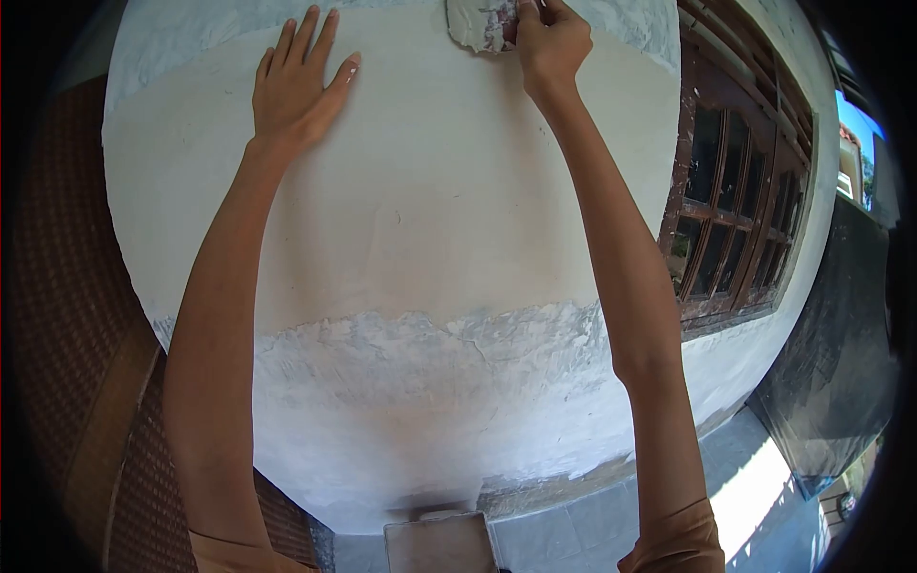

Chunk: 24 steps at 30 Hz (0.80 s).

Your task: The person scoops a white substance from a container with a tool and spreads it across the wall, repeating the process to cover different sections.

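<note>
My left hand (301,91) lies against the upper left of the wall (411,210), fingers stretched and slightly apart, holding nothing. A pale speck shows on its thumb. At the top, my right hand (557,48) is closed around the handle of a putty knife (480,24). White putty is smeared across the blade, which is at the wall surface; its upper part is cut off by the frame. A smooth cream band covers the middle of the wall, with rougher, patchy white-grey plaster above and below it.
A brown wooden window (735,191) with small panes is set in the wall to the right. Woven brown panels (57,220) stand at left. Below are a brown flat-topped object (439,546) and grey floor tiles (564,530). A dark sheet (831,353) hangs at far right.
</note>
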Motion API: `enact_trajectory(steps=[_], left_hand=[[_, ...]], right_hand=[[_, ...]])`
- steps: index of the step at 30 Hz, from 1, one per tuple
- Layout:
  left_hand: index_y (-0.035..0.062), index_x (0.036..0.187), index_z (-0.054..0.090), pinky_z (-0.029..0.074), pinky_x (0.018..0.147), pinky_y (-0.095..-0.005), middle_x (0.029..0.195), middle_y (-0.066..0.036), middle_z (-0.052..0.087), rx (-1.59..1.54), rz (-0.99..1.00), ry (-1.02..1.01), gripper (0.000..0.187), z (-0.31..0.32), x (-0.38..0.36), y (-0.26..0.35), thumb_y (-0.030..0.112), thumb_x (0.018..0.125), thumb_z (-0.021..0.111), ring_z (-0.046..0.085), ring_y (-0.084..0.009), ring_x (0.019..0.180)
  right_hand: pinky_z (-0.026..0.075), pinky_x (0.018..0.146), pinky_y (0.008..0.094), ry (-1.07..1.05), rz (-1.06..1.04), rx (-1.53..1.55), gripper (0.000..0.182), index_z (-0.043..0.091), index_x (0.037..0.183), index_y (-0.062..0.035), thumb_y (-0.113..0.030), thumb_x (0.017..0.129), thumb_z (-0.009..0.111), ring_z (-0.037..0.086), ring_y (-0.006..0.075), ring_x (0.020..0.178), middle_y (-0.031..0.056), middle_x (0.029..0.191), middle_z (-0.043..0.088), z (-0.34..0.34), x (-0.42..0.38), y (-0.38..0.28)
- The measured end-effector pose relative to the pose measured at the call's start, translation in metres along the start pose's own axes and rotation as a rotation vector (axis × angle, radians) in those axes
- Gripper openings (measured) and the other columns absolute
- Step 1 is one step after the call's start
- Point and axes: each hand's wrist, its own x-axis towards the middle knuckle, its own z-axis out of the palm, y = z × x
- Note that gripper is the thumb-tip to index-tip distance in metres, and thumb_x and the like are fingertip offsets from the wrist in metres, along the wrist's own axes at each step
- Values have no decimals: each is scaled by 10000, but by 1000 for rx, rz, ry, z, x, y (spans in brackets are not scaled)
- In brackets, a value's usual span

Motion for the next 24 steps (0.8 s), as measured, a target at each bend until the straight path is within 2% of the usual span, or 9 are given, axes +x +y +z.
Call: enact_trajectory(steps=[4,6,8,10,12,14,16,19,24], left_hand=[[263,1575,240,193,1219,-469,1642,-8,211,-12,8,-2,638,-3,1,1,548,1018,362,194,-263,1508],[255,1572,255,204,1212,-476,1637,-25,230,-25,8,6,627,-23,1,11,530,1021,374,210,-279,1503],[38,1572,136,86,1253,-439,1650,-146,103,-128,-169,-421,683,-72,10,36,403,1049,378,72,-303,1526],[38,1573,134,88,1253,-439,1650,-146,101,-130,-173,-414,683,-72,9,35,402,1049,378,73,-302,1526],[37,1573,132,90,1253,-440,1650,-146,100,-135,-169,-406,683,-72,10,38,402,1050,377,74,-302,1526],[34,1572,133,89,1253,-442,1650,-148,97,-122,-176,-436,682,-74,11,38,407,1051,367,74,-300,1526],[32,1572,135,88,1252,-444,1650,-150,95,-117,-178,-444,676,-76,13,38,406,1054,357,74,-301,1526],[26,1570,139,85,1251,-449,1650,-154,91,-112,-191,-478,661,-74,16,36,397,1059,337,72,-302,1526],[28,1570,144,81,1249,-453,1650,-154,96,-133,-232,-456,632,-75,8,33,362,1065,328,77,-305,1526]], right_hand=[[477,545,312,54,-2,-102,269,683,1142,76,-55,917,612,577,141,584,93,700,657,-23,11,13],[445,488,312,162,122,-75,258,693,1155,59,-47,946,585,548,112,560,57,679,633,-49,24,25],[426,479,299,266,86,-95,273,676,1198,56,-47,965,577,512,99,549,35,678,614,-66,26,31],[412,477,289,283,83,-34,293,651,1231,67,-45,969,581,492,97,550,35,694,608,-61,21,23],[409,485,285,118,95,94,301,645,1231,79,-35,957,589,497,99,557,45,700,609,-48,13,20],[436,513,296,50,140,23,293,664,1197,81,-24,932,596,527,100,591,58,715,625,-28,7,21],[442,513,301,5,54,-27,278,681,1181,62,-20,931,593,531,102,585,65,700,627,-25,4,20],[448,513,303,156,61,-51,279,681,1183,54,-23,929,597,528,105,558,66,674,622,-40,15,31],[461,511,311,196,95,-60,293,664,1200,65,-31,930,601,543,116,568,75,693,628,-68,28,22]])
